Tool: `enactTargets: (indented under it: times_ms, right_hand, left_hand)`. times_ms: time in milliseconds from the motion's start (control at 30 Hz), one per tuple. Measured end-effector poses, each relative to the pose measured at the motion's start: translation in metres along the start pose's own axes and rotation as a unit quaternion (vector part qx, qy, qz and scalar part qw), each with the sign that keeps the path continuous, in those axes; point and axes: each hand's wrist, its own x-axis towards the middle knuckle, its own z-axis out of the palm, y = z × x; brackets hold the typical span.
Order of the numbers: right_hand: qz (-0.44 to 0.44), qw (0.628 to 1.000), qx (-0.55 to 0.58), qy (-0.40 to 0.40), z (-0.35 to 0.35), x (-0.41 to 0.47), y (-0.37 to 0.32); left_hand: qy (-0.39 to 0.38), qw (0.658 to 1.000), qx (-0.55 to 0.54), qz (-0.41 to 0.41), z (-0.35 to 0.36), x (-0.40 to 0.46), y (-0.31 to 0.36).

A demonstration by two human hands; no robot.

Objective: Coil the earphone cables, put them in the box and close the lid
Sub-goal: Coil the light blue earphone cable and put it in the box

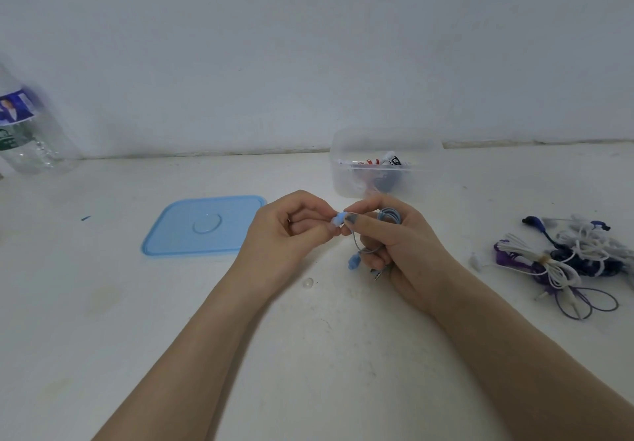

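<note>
Several coiled earphones are already lying inside the clear plastic box (386,162) at the back edge of the white tabletop (308,355), so the task appears partly done. The flat blue lid (202,226) is lying off, left of centre. A tangled pile of white and purple earphones (569,255) is waiting near the right edge. The right hand (394,245) is gripping a light-blue earphone cable (389,216) in loops, while the left hand (284,231) is pinching its earbud (338,219).
</note>
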Motion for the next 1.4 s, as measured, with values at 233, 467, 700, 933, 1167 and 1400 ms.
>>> enactTargets:
  times_ms: [233, 467, 700, 933, 1167, 1400]
  right_hand:
    - [-0.006, 1.000, -0.005, 0.010, 0.0001, 0.0006, 0.0012]
    - [-0.015, 1.000, -0.012, 0.014, 0.0009, -0.0016, 0.0013]
    - [-0.015, 1.000, -0.014, 0.023, 0.0025, -0.0019, 0.0001]
    - [-0.013, 1.000, -0.012, 0.026, 0.0011, -0.0007, 0.0014]
    - [-0.013, 0.999, -0.015, 0.029, 0.0010, -0.0002, 0.0020]
    - [-0.018, 0.999, -0.016, 0.027, 0.0018, -0.0007, 0.0005]
  left_hand:
    - [-0.004, 1.000, -0.002, 0.007, -0.0002, 0.0002, -0.0022]
    - [-0.001, 1.000, 0.009, 0.020, -0.0002, 0.0000, -0.0025]
    - [0.016, 0.996, 0.062, 0.066, 0.0017, -0.0009, -0.0066]
    - [0.025, 0.988, 0.122, 0.091, 0.0014, 0.0000, -0.0082]
    - [0.025, 0.989, 0.116, 0.090, 0.0022, -0.0005, -0.0084]
    - [0.011, 0.996, 0.066, 0.060, 0.0029, 0.0018, -0.0089]
